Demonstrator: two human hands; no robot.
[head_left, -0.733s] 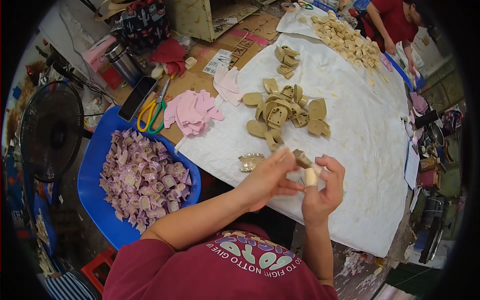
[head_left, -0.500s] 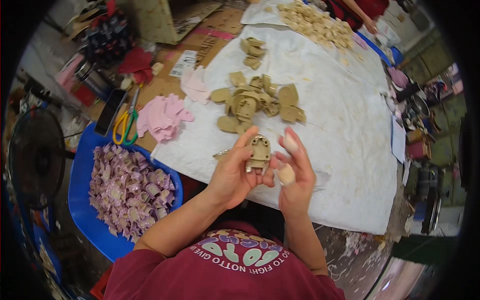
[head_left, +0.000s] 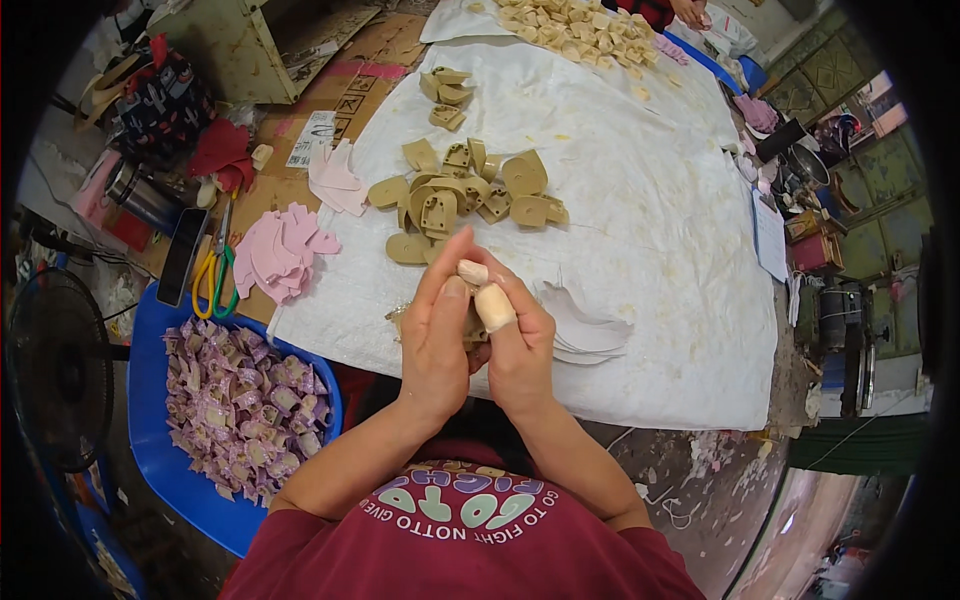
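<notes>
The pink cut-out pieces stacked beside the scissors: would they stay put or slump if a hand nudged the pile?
The pink cut-out pieces look thin and flat, so probably light and floppy. They lie fanned in a loose overlapping heap, so a nudge would likely slide them apart rather than move them together. Nothing rounded shows, so rolling seems unlikely.

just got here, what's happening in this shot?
A person in a maroon shirt presses both hands together over a small tan moulded piece, left hand and right hand closed around it above the white cloth-covered table. A pile of similar tan pieces lies just ahead. A blue tub of purple wrapped bits sits at the person's left, with pink cut shapes and scissors nearby.
</notes>
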